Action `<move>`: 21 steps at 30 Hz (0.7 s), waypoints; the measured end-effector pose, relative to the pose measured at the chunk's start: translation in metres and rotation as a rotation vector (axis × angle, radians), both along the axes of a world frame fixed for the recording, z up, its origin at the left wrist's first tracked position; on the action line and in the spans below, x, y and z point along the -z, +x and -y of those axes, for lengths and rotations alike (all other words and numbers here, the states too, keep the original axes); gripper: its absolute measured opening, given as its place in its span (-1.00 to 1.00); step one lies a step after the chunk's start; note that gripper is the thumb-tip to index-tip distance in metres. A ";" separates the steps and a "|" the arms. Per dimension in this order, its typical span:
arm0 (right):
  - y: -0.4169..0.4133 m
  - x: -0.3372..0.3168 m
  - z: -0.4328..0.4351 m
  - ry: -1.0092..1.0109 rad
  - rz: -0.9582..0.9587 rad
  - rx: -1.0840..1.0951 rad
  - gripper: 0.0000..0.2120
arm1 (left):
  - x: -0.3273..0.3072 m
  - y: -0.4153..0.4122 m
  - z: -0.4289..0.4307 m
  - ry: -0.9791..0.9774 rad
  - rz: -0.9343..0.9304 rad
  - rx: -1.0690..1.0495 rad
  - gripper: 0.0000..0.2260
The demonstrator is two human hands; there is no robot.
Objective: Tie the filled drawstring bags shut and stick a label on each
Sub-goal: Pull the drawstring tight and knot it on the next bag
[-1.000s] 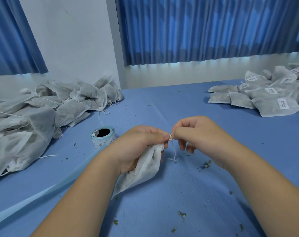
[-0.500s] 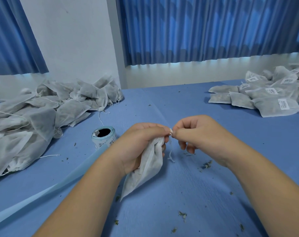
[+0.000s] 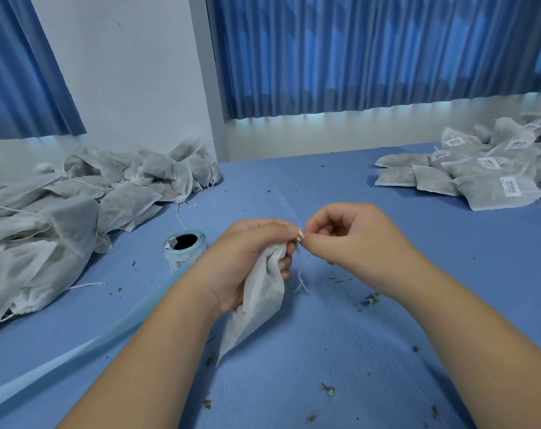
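- White mesh bag (image 3: 263, 292) is bunched in the left hand (image 3: 247, 255), fingers curled round its neck, over the middle of the table (image 3: 340, 351) so the mouth can't gape.
- Right hand (image 3: 355, 236) pinches the string (image 3: 300, 274) at the neck, ends dangling. Looks like knotting; no label on it yet.
- Label roll (image 3: 185, 249) stands just left of the hands, handy for later.
- Untied bags (image 3: 77, 205) are heaped at the left edge and labelled bags (image 3: 486, 174) at the far right corner, probably to keep them apart.

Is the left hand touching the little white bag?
Touching. The head view shows the left hand gripping the gathered neck of the bag, fingers curled round it; the right hand pinches the drawstring.
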State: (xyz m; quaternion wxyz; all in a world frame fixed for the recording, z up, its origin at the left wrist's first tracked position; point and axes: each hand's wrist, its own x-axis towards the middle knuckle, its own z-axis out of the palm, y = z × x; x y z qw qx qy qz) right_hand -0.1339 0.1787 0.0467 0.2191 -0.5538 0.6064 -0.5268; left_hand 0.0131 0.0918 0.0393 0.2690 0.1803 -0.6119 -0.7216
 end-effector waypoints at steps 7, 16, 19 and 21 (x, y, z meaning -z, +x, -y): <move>0.003 0.003 -0.002 -0.121 -0.193 0.030 -0.86 | 0.000 -0.002 0.000 -0.040 0.037 -0.097 -0.88; -0.002 0.007 0.001 -0.071 -0.408 0.055 -0.81 | 0.001 -0.003 -0.002 -0.155 0.177 -0.231 -0.86; -0.004 0.006 -0.001 -0.036 -0.411 0.057 -0.79 | 0.000 -0.002 -0.003 -0.178 0.221 -0.207 -0.90; -0.005 0.003 -0.002 -0.048 -0.321 0.067 -0.78 | -0.001 -0.001 -0.002 -0.180 0.231 -0.201 -0.89</move>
